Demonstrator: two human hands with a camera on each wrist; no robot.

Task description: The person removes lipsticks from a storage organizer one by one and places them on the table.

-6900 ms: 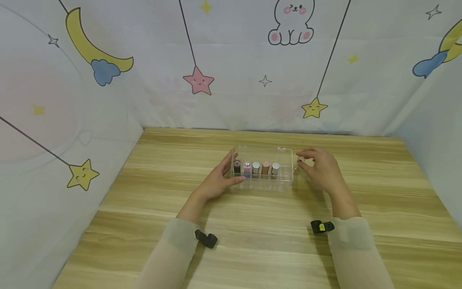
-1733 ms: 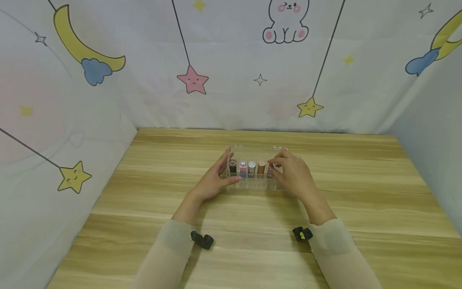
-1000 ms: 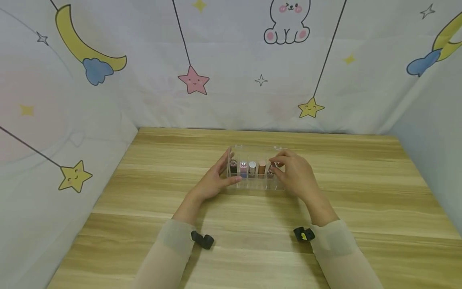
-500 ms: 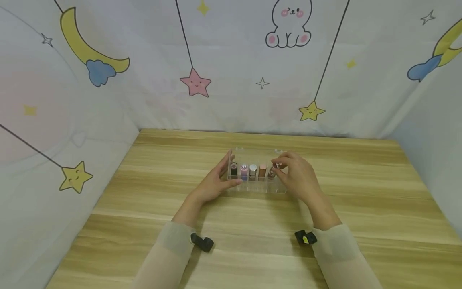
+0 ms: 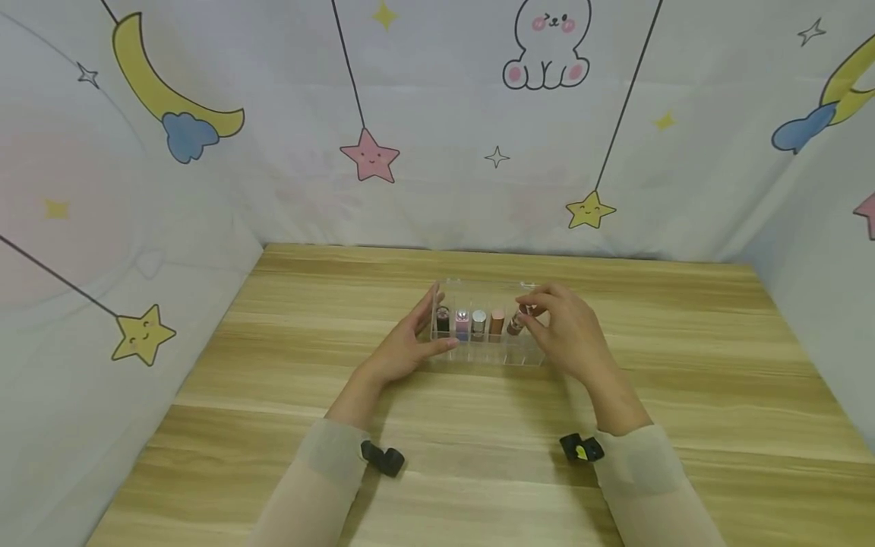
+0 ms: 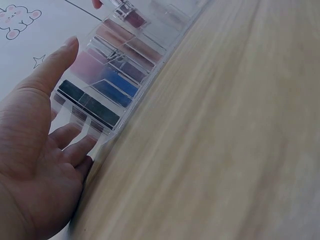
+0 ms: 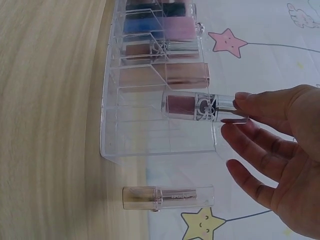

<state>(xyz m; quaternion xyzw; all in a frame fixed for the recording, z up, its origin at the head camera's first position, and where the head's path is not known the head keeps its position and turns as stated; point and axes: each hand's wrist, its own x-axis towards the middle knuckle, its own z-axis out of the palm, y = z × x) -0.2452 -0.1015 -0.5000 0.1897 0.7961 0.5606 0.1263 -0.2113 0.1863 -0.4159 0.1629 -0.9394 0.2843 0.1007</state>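
A clear plastic lipstick organizer [image 5: 484, 354] stands on the table, divided into compartments. My left hand [image 5: 399, 353] holds its left end, thumb across the front and fingers behind. With thumb and fingertips, my right hand [image 5: 573, 334] pinches the silver cap end of a dark pink lipstick tube [image 7: 181, 107]. That tube tilts, partly raised out of a right-hand compartment. To its left sit a brown lipstick [image 5: 497, 325], a silver-capped one [image 5: 478, 325], a pink-and-blue one [image 5: 462, 327] and a black one [image 5: 443, 323].
Beyond the organizer's right end, a gold lipstick with a clear cap [image 7: 170, 198] stands upright in the right wrist view; my right hand hides it in the head view. A printed curtain [image 5: 437, 205] hangs along the back edge of the wooden table [image 5: 465, 471].
My right hand has gone from the gold lipstick beside the organizer to the silver-capped tube in it. Over the last second that tube has risen and tilted right. My left hand stays put.
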